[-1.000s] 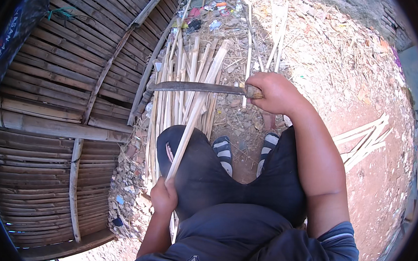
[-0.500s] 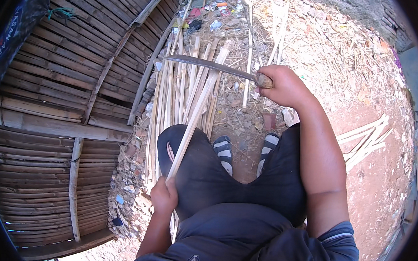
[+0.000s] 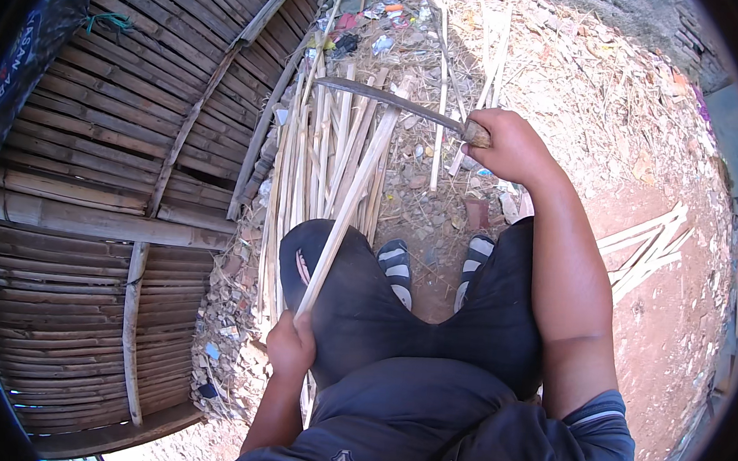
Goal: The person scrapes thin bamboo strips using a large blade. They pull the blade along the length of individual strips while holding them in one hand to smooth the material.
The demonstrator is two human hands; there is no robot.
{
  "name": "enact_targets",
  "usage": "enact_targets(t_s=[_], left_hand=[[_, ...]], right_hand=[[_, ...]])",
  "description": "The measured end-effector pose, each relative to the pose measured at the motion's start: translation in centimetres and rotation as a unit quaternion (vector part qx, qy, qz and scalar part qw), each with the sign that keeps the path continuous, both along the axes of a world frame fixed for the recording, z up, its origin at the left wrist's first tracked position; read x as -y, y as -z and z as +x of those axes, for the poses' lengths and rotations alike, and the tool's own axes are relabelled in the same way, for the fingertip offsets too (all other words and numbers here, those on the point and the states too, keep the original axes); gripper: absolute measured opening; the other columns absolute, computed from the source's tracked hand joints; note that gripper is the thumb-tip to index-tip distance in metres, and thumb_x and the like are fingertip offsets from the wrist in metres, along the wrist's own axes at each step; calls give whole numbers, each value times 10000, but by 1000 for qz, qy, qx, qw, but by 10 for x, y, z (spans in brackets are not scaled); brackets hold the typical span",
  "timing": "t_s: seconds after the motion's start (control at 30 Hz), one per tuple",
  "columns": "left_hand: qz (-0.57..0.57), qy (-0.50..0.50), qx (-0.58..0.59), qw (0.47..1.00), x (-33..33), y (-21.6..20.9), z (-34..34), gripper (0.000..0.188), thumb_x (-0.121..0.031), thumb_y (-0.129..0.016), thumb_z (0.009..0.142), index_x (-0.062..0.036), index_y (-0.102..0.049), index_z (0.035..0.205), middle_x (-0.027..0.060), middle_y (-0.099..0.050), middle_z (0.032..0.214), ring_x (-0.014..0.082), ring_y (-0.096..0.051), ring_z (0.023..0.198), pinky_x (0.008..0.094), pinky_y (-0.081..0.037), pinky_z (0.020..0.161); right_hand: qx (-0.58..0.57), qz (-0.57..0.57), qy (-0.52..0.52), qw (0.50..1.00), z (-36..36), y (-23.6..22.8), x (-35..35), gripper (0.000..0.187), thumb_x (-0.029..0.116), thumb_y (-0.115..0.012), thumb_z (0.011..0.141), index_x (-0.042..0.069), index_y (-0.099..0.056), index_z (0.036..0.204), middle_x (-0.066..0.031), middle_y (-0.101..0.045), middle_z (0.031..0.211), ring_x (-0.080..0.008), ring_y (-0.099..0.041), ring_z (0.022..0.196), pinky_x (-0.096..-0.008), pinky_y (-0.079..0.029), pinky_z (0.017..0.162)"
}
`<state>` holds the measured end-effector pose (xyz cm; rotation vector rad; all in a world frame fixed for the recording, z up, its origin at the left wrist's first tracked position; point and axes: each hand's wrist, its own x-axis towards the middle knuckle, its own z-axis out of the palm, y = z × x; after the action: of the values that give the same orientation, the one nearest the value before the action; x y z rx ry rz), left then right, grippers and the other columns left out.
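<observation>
Shaving the long pale bamboo strip: left hand clamps its near end, right hand grips the curved dark-bladed knife, raised; judged next, a controlled downward stroke.

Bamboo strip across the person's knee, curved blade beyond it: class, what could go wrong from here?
1. The curved blade in the right hand crosses the bamboo strip, which lies over the left knee; a stroke sliding along the strip could reach the leg.
2. The left hand grips the strip's near end, in line with that slide.
3. Sandalled feet rest among splinters.
</observation>
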<state>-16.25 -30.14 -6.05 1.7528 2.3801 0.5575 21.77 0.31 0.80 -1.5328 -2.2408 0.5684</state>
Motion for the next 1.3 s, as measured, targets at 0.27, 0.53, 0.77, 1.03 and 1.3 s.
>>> enact_targets(t_s=[0.27, 0.53, 0.77, 1.03, 1.3], left_hand=[[-3, -2, 20, 1000, 2, 2, -1, 329, -271, -595, 1036, -1, -585, 848, 249, -604, 641, 476, -627, 596, 541, -485, 563], [2, -3, -13, 1000, 2, 3, 0, 339, -285, -608, 1032, 1, -588, 850, 255, -609, 650, 487, -626, 603, 547, -488, 572], [4, -5, 8, 1000, 1, 2, 0, 321, -263, -600, 1031, 5, -593, 856, 265, -610, 660, 494, -627, 614, 550, -489, 581], [3, -5, 12, 1000, 2, 2, 0, 320, -256, -599, 1028, 11, -592, 852, 269, -610, 659, 495, -630, 619, 550, -487, 581], [43, 20, 10, 999, 1, 10, -4, 464, -378, -522, 1096, -18, -512, 803, 219, -543, 607, 434, -583, 551, 490, -423, 527]], right_hand=[[24, -31, -219, 975, -31, 7, 20, 345, 243, -832, 812, 53, -714, 1075, -204, -716, 1032, -429, -681, 1000, -500, -536, 871], [-7, -6, -3, 1000, 1, 7, -5, 441, 269, -802, 872, 76, -717, 1260, -213, -731, 1123, -406, -694, 1088, -480, -550, 952], [17, -52, -186, 981, -31, 3, 20, 407, 268, -832, 833, 83, -727, 1181, -195, -736, 1091, -407, -697, 1072, -503, -548, 935], [-22, -60, -118, 991, -13, 7, 2, 464, 287, -836, 848, 53, -715, 1230, -221, -731, 1115, -408, -697, 1082, -480, -547, 939], [-39, -35, -169, 984, -20, 13, 7, 489, 299, -846, 836, 59, -714, 1241, -219, -731, 1125, -412, -686, 1107, -486, -544, 951]])
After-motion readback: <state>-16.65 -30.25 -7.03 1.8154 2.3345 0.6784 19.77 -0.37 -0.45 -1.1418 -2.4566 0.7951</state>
